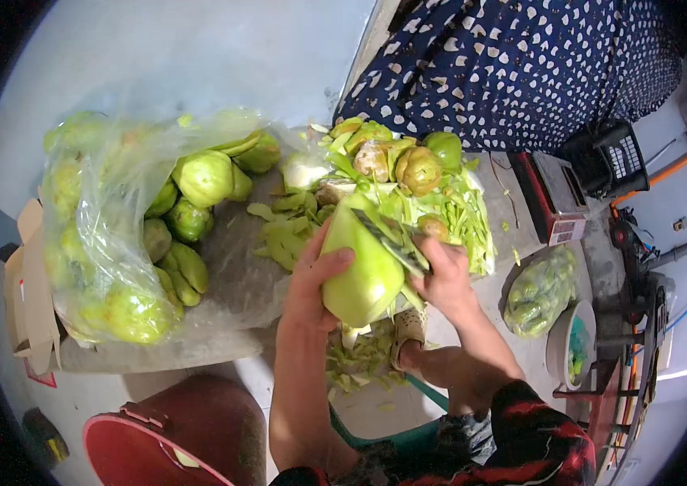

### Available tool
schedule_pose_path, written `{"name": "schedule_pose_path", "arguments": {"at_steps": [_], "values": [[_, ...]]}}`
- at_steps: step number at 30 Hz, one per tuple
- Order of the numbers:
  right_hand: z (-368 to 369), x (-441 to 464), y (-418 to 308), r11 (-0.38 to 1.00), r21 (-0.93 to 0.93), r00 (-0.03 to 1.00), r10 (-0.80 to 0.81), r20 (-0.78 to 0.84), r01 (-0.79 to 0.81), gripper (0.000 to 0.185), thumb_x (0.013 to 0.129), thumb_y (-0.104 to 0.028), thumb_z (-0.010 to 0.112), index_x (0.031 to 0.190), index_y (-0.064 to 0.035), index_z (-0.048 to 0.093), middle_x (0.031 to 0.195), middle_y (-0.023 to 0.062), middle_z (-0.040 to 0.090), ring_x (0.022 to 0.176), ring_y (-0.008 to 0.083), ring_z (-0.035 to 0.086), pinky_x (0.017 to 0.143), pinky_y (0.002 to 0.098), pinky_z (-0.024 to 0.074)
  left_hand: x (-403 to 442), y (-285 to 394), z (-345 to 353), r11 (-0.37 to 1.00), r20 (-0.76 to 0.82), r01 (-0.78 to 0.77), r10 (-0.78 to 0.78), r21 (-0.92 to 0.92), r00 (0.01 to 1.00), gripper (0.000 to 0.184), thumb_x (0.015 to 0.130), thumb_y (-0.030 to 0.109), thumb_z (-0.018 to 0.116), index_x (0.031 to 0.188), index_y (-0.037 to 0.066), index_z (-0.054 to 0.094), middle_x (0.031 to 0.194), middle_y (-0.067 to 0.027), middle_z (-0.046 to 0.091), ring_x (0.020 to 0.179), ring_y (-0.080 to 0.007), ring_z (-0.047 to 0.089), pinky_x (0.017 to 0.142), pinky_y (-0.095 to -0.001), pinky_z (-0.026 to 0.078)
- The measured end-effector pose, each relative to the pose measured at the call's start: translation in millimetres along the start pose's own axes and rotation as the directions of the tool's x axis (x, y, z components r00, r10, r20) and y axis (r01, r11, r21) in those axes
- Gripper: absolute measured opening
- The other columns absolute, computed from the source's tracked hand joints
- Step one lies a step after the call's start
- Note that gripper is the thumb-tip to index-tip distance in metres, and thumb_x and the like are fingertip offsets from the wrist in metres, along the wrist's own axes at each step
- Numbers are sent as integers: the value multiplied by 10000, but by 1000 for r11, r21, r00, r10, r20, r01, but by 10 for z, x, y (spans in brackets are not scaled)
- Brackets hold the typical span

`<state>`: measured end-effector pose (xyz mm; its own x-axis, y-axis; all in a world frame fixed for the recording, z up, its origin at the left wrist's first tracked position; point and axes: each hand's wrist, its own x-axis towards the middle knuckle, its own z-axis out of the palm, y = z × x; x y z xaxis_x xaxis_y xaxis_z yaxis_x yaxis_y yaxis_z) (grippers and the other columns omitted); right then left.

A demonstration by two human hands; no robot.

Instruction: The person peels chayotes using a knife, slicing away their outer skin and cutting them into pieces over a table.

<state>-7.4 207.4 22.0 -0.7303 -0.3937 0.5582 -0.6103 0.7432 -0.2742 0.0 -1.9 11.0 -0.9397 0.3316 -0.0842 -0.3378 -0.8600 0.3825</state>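
A large pale green fruit, like a green papaya (360,283), is held up in the middle with its skin partly off. My left hand (309,283) grips it from the left, thumb across its side. In my right hand (443,271) is a peeling knife (390,241), its dark flat blade lying against the fruit's upper right side. The fingers on the handle are partly hidden. Behind the fruit, a heap of green peelings (465,219) covers part of the table, with several whole fruits, including a brownish one (419,170).
A clear plastic bag (104,235) of green fruits spreads over the table's left. A red bin (189,429) stands below. To the right are a scale (550,194), a filled plastic bag (539,292) and a white bucket (562,348). Peelings (360,364) lie on the floor near my foot.
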Motion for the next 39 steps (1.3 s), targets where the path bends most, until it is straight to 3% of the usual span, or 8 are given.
{"name": "schedule_pose_path", "arguments": {"at_steps": [6, 10, 14, 21, 24, 32, 36, 39], "values": [[-28, 39, -110, 997, -43, 994, -71, -81, 68, 360, 607, -27, 710, 927, -35, 546, 670, 120, 551, 573, 331, 570, 523, 408, 461, -103, 63, 60, 999, -25, -27, 27, 21, 999, 749, 720, 126, 702, 1387, -17, 394, 1177, -146, 585, 1016, -240, 621, 860, -345, 533], [123, 1, 76, 933, -139, 929, 348, 123, -331, 180, 781, -30, 653, 822, -44, 479, 629, 192, 570, 571, 385, 599, 516, 417, 468, -28, 18, -41, 999, -16, 16, -15, 37, 1000, 750, 724, 162, 699, 1387, -17, 395, 1169, -140, 587, 1004, -233, 622, 862, -337, 529], [47, 14, 41, 924, 19, 923, 382, 47, -383, 150, 802, -26, 630, 811, -38, 481, 599, 180, 563, 523, 367, 586, 498, 407, 464, -21, -36, -170, 993, 47, -12, 18, -118, 999, 663, 782, 191, 657, 1370, -6, 422, 1170, -136, 596, 1001, -241, 628, 880, -350, 523], [-5, 31, -127, 965, 85, 962, -233, -139, 246, 236, 716, -35, 740, 773, -2, 513, 608, 85, 480, 474, 224, 509, 422, 335, 396, 103, -64, -201, 926, -272, -216, 132, -310, 953, 552, 896, 410, 565, 1286, 21, 516, 1195, -183, 610, 1022, -349, 629, 908, -507, 512], [-12, 19, -186, 924, -20, 914, -381, -141, 382, 205, 722, 32, 696, 732, 2, 493, 592, 64, 434, 461, 207, 470, 405, 322, 358, 63, -50, -80, 967, -322, -188, 126, -170, 938, 548, 879, 428, 581, 1249, 25, 540, 1156, -172, 631, 1002, -356, 634, 913, -503, 509], [-33, 7, -272, 920, -31, 904, -389, -174, 390, 198, 712, 96, 661, 727, 6, 485, 603, 66, 443, 462, 210, 458, 412, 323, 348, 43, -127, -139, 964, -122, -87, 57, -252, 991, 491, 875, 301, 607, 1278, 32, 529, 1169, -129, 634, 1053, -261, 630, 940, -416, 502], [50, 21, -105, 975, 66, 973, -205, -103, 212, 466, 628, -246, 805, 917, 42, 580, 638, 102, 487, 502, 257, 513, 459, 354, 403, 73, -132, -196, 967, -214, -153, 108, -206, 971, 505, 840, 368, 609, 1210, 25, 574, 1126, -146, 654, 1001, -302, 644, 909, -435, 518], [51, -33, -58, 978, 74, 977, -189, -95, 196, 439, 618, -207, 787, 913, 46, 582, 641, 108, 505, 498, 252, 520, 453, 349, 402, 53, -68, -194, 974, -216, -181, 149, -139, 965, 516, 822, 343, 630, 1214, 12, 571, 1121, -150, 652, 994, -303, 645, 900, -436, 521]]}}
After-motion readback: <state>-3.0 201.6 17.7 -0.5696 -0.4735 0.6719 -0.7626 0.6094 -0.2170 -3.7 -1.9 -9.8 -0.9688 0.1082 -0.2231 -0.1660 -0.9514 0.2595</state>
